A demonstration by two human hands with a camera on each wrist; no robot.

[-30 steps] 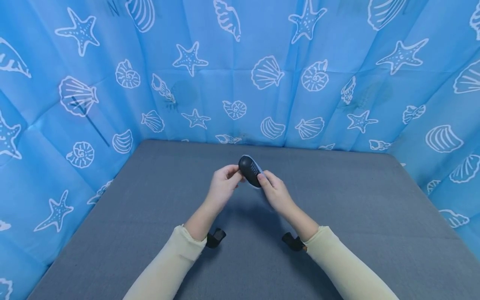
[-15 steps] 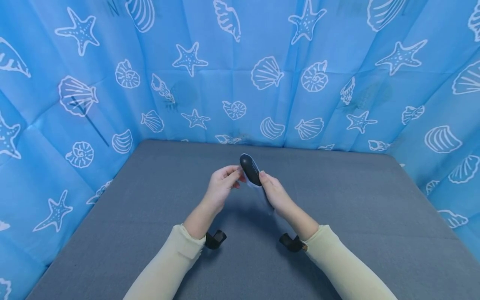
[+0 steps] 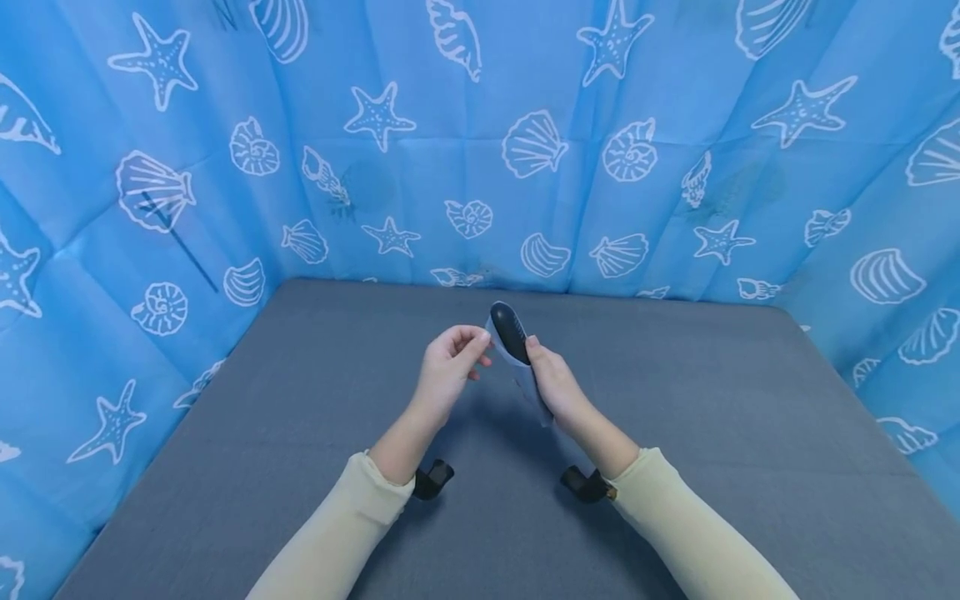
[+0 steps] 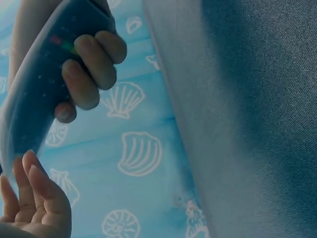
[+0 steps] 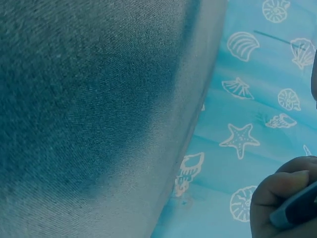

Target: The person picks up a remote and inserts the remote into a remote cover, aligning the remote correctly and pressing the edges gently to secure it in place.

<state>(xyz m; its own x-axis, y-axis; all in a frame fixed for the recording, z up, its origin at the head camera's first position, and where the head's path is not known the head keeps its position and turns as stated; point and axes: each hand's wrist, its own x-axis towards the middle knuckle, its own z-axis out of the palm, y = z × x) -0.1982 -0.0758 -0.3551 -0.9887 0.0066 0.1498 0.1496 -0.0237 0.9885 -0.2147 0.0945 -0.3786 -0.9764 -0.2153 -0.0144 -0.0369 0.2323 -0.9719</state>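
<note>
Blue curtains [image 3: 465,179] with white shells and starfish rise beyond both hands, and below the hands we see a grey, cloth-covered tabletop [image 3: 322,417].

Raised above that tabletop, between our two hands, is a dark remote control [image 3: 510,332] in a pale, thin cover [image 3: 528,387]. It slants, its far end leaning toward the left hand [image 3: 444,367]. Our right hand [image 3: 555,383] grasps it, the thumb along the ribbed dark back and the other fingers wrapped round to the button side. Our left hand, just beside the far end, appears to pinch the edge of the cover between thumb and forefinger, its other fingers loosely bent.

We judge the remote control light, stiff and fairly sturdy, with a smooth shell that could slide inside the cover. The cover looks soft, flimsy and perhaps slippery, so its loose edge is best taken lightly with fingertips, while the remote control is best held firmly by its long sides, as the right hand has it.

On the button side, near the right hand's fingers, we make out a red and a green patch and small pale marks, too blurred to read. We can read no brand or label.
</note>
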